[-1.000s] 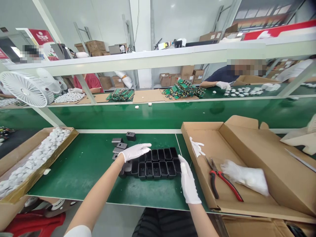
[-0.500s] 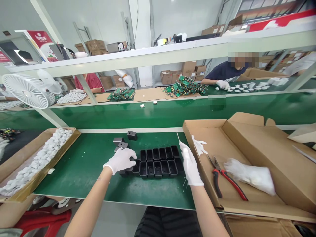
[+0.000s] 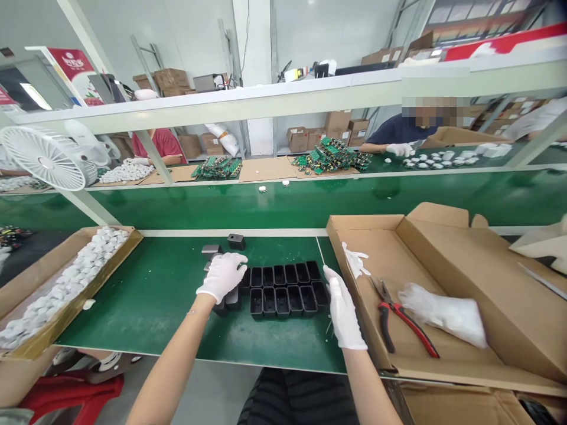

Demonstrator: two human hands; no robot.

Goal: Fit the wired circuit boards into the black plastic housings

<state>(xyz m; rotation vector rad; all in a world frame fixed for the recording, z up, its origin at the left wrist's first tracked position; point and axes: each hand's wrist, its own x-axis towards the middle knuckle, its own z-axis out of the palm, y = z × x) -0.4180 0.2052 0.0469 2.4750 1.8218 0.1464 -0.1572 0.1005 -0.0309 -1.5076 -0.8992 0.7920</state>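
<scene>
Two rows of black open-topped plastic boxes (image 3: 282,302) stand side by side on the green bench. My left hand (image 3: 222,276), in a white glove, has its fingers curled on a black box (image 3: 245,278) at the left end of the back row; the palm hides part of it. Below and behind that hand lie several more black boxes, partly covered, and one closed-side-up black box (image 3: 236,241) sits apart further back. At the rows' right end, my gloved right hand (image 3: 344,310) is held edge-on with straight fingers, beside the last boxes, gripping nothing visible.
On the right, a cardboard tray (image 3: 367,222) contains red-handled pliers (image 3: 410,321), a white glove (image 3: 355,260) and a plastic bag (image 3: 445,313). A long box of white pieces (image 3: 84,265) is at left. Beyond runs a green conveyor (image 3: 212,208); a co-worker's gloved hand (image 3: 401,150) is across it.
My left hand has moved slightly right and back, with the black box now at the back row instead of the front row's left end. My right hand stays by the right end.
</scene>
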